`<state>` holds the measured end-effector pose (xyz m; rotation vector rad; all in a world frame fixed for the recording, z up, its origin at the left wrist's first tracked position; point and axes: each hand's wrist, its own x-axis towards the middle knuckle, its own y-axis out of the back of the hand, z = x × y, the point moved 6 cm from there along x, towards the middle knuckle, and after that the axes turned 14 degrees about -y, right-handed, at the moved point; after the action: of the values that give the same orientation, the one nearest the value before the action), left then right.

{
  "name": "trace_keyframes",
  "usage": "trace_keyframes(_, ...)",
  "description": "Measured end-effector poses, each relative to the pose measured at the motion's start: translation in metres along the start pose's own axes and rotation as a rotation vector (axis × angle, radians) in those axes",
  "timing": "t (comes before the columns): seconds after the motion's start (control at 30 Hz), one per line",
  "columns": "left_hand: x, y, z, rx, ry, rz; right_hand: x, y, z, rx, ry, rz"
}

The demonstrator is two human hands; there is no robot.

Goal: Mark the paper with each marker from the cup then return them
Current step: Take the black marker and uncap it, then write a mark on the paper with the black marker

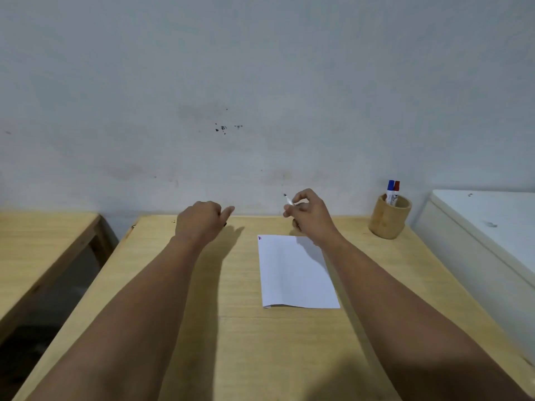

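I see a white sheet of paper (295, 270) lying flat on the light wooden table (231, 328), a little right of the middle. Its near edge looks folded, and at its far left corner there is a small red and blue mark (259, 238).

The right hand (311, 217) hovers above the far edge of the paper. Its fingers are pinched around a thin white marker (288, 200), which has a dark tip. The tip is uncovered and points up and to the far left, away from the paper. Only the front part of the marker shows; the rest is hidden inside the hand. The tip is clearly lifted above the sheet and does not touch it.

The left hand (201, 222) is over the table to the left of the paper, near the far edge. It is loosely closed with the thumb sticking out to the right. A small dark thing shows under its fingers, but I cannot tell what it is or if the hand is grasping it.

At the far right corner of the table stands a wooden cup (389, 217). Inside it two markers stand upright, side by side: a blue-capped marker (390, 191) on the left and a red-capped marker (396, 192) on the right. The cup is well apart from both hands.
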<state>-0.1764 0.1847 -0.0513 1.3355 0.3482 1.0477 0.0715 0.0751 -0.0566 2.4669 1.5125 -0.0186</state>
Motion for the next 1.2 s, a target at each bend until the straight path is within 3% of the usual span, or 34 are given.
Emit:
trace_keyframes(0.1,0.003,-0.032,0.009,0.199,-0.091,-0.143,0.011,0.011,0.012,0.302,-0.149,-0.006)
trace_keyframes(0.2,0.000,-0.052,0.016,0.304,-0.154,-0.167,0.013,0.012,0.020,0.544,-0.280,-0.103)
trace_keyframes(0.37,-0.005,-0.068,0.006,0.252,-0.062,-0.139,0.008,0.005,0.032,0.773,-0.410,-0.289)
trace_keyframes(0.47,-0.010,-0.061,0.005,0.189,-0.053,-0.001,0.006,0.003,0.036,0.712,-0.376,-0.305)
trace_keyframes(0.57,-0.027,-0.042,0.023,0.134,-0.175,0.191,-0.001,0.005,0.032,0.502,-0.309,-0.117)
trace_keyframes(0.67,-0.056,-0.028,0.057,-0.125,-0.374,0.235,-0.002,-0.001,0.030,0.379,-0.253,0.051)
trace_keyframes(0.73,-0.073,-0.030,0.072,-0.201,-0.407,0.141,-0.004,-0.014,0.032,0.327,-0.230,0.063)
trace_keyframes(0.87,-0.092,-0.068,0.071,-0.054,-0.264,-0.391,-0.005,-0.035,0.043,0.192,-0.181,0.093)
trace_keyframes(1.2,-0.101,-0.076,0.068,0.087,-0.284,-0.363,0.007,-0.054,0.067,0.144,-0.149,0.145)
